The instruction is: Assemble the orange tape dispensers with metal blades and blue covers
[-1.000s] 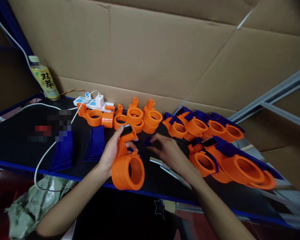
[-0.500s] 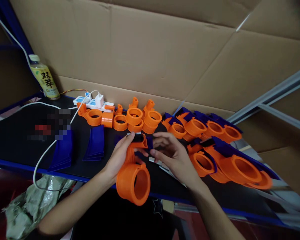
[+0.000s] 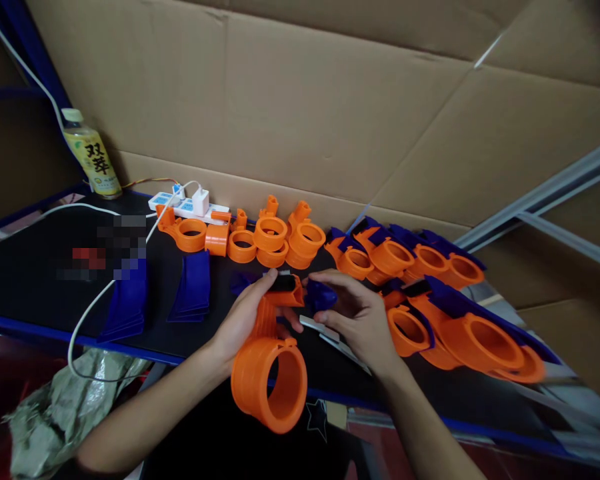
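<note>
My left hand (image 3: 243,317) is wrapped round the neck of an orange tape dispenser (image 3: 275,383), whose round hub hangs down toward me. At its upper end show a black roller (image 3: 283,283) and a toothed pale strip (image 3: 284,272). Just right of that end, my right hand (image 3: 363,313) pinches a curved blue plastic piece (image 3: 321,295) between thumb and fingers. More blue (image 3: 243,283) shows behind my left hand; what it belongs to is hidden. Beneath my right hand lie narrow silver metal strips (image 3: 343,350).
Several bare orange dispensers (image 3: 240,245) line the back of the black table (image 3: 45,293). Ones with blue flaps (image 3: 473,337) crowd the right. Stacked blue sheets (image 3: 193,290) lie left, near a white cable, a power strip (image 3: 160,201) and a drink bottle (image 3: 97,163).
The dispenser in my left hand has tilted and its hub has come a little closer and lower. The blue piece in my right hand now shows more fully, bent and turned to the right.
</note>
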A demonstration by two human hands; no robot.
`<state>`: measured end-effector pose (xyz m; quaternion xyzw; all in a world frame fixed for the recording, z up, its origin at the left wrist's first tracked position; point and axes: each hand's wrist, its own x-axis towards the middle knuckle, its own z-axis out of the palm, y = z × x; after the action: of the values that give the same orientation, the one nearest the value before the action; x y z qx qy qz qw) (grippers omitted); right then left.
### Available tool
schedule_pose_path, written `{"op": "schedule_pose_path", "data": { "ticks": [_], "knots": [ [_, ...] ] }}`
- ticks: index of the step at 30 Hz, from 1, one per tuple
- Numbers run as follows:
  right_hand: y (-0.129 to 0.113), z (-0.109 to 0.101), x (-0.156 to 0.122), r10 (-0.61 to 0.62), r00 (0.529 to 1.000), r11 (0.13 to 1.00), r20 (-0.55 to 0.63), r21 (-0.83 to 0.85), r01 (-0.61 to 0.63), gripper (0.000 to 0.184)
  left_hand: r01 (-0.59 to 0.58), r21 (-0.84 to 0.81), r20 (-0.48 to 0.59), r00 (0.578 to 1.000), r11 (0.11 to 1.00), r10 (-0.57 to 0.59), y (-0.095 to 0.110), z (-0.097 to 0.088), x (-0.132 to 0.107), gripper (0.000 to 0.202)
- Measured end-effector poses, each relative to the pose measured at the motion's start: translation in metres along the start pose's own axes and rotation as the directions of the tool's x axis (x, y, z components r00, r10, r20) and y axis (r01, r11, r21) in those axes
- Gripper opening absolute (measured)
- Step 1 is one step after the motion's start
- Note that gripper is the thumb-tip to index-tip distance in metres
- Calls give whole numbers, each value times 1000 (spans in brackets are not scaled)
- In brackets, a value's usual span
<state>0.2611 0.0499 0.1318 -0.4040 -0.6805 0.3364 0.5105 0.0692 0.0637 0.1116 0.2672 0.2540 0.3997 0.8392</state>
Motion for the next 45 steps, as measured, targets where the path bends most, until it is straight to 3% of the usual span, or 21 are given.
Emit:
{"op": "schedule_pose_path", "data": {
  "ticks": [3,6,8,15,22,26,32,41,45],
  "knots": [
    [-6,-3,3,-49,999,984,0,-170,49,46,-60,62,-46,997,996,63,-3,0,2,43],
    [-9,-1,4,-144,987,905,72,-393,161,45,-56,85,-90,994,995,64,-7,0,3,39],
    [-9,0,3,-200,973,864,112,-448,229,43,-65,78,-119,990,995,74,-9,1,2,39],
    [-1,-8,-2,-337,922,808,189,-444,386,44,-53,180,-26,998,982,59,-3,2,-7,34],
    [-2,-3,-7,-389,907,773,160,-480,416,44,-65,219,53,997,974,55,-1,-1,-11,23],
    [-1,2,-11,-427,889,728,165,-520,446,50,-106,278,17,994,955,105,-3,1,-11,18],
    [-19,-1,-13,-457,862,659,219,-567,494,53,-241,370,65,970,897,234,-4,8,-18,14],
    [-43,-5,-15,-457,829,531,322,-649,544,50,-291,342,74,956,893,283,-8,12,-27,26],
    [-44,-5,-16,-446,839,560,310,-634,533,50,-304,367,77,952,879,297,-8,8,-28,35]
  ]
}}
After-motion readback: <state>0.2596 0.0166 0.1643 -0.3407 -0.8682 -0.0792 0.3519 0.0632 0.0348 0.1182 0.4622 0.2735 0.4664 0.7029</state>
